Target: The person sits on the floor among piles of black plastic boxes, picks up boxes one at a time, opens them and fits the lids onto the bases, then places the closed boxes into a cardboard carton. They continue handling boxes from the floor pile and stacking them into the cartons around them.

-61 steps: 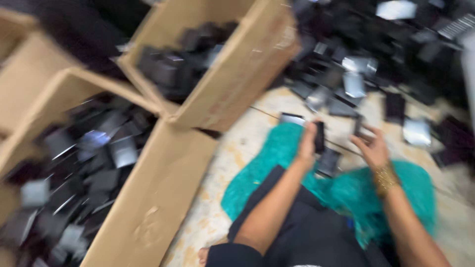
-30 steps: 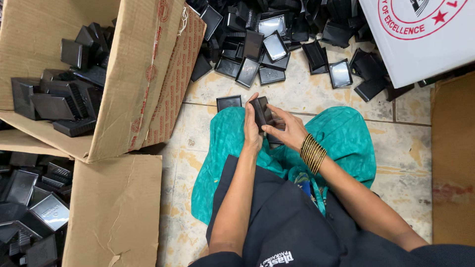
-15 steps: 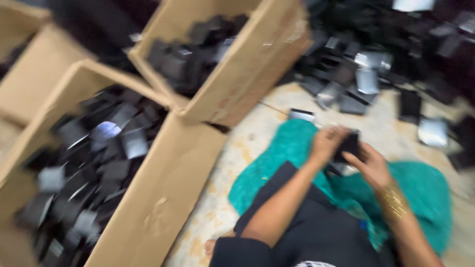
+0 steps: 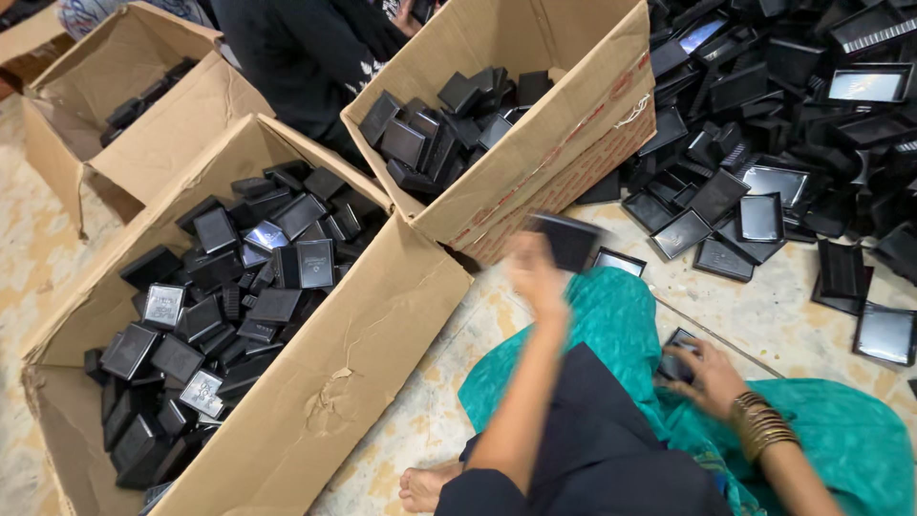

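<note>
**Hand and Part Positions at the Sorting Boxes**

The left hand [image 4: 537, 277] is raised at the centre of the frame, blurred by motion. Its fingers are closed on a flat black square case [image 4: 565, 239], held just in front of the lower wall of the upper cardboard box [image 4: 564, 143]. That box sits at upper centre and contains a loose heap of similar black cases.

The right hand [image 4: 705, 375] rests low at the right of centre, on the teal cloth [image 4: 611, 325] covering the lap. Its fingers are curled around a second small black case [image 4: 676, 355]. Gold bangles [image 4: 759, 425] circle the wrist.

A large cardboard box [image 4: 363, 382] fills the left half of the frame and holds many black cases, some with pale printed faces. A third box [image 4: 162, 124] stands at upper left with a few cases inside.

A pile of black trays and lids [image 4: 793, 124] spreads over the tiled floor [image 4: 764, 306] at upper right. A person in dark clothing [image 4: 306, 48] sits at top centre, behind the boxes. A bare foot [image 4: 430, 485] shows at bottom centre.
</note>
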Motion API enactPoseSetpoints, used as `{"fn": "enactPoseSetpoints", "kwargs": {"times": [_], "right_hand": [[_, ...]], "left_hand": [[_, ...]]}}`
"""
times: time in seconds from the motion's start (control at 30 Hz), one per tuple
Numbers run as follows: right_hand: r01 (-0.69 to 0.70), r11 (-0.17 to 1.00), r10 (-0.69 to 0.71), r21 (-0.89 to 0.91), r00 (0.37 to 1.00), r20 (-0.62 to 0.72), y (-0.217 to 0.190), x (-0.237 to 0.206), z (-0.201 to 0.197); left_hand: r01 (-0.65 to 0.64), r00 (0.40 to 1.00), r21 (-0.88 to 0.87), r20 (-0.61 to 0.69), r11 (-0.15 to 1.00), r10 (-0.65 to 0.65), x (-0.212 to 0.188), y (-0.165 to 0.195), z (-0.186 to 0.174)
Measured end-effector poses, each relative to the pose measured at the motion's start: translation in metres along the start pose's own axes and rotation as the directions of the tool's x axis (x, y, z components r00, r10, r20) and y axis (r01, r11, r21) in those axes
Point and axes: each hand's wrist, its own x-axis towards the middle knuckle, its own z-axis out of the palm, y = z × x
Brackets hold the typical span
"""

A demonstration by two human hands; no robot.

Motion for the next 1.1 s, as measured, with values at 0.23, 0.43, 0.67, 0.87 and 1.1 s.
{"fn": "enactPoseSetpoints", "kwargs": {"times": [0.23,0.43,0.67,0.87,1.1], "right_hand": [[-0.426,0.841,0.452,-0.334,0.892,0.002,-0.025,0.007,0.001],[-0.494,0.870,0.484,-0.007,0.855,-0.189,-0.011,0.016,-0.007],[0.075,-0.200,0.589,0.977,0.806,0.059,0.032,-0.016,-0.021],[-0.074,0.615,0.588,0.785,0.706,-0.394,0.034,-0.044,-0.038],[-0.595,0.804,0.489,-0.022,0.682,-0.544,0.058,-0.082,-0.074]], "left_hand": [[-0.031,0.921,-0.664,-0.310,0.747,-0.238,0.117,0.105,-0.108],[0.272,0.956,-0.364,0.207,0.891,-0.207,0.031,0.061,-0.049],[0.512,0.267,0.445,0.730,0.734,-0.629,-0.156,-0.079,0.030],[-0.379,0.254,0.379,0.920,0.844,-0.299,-0.168,-0.100,0.032],[-0.672,0.394,0.376,0.911,0.638,-0.122,-0.114,-0.100,0.092]]}}
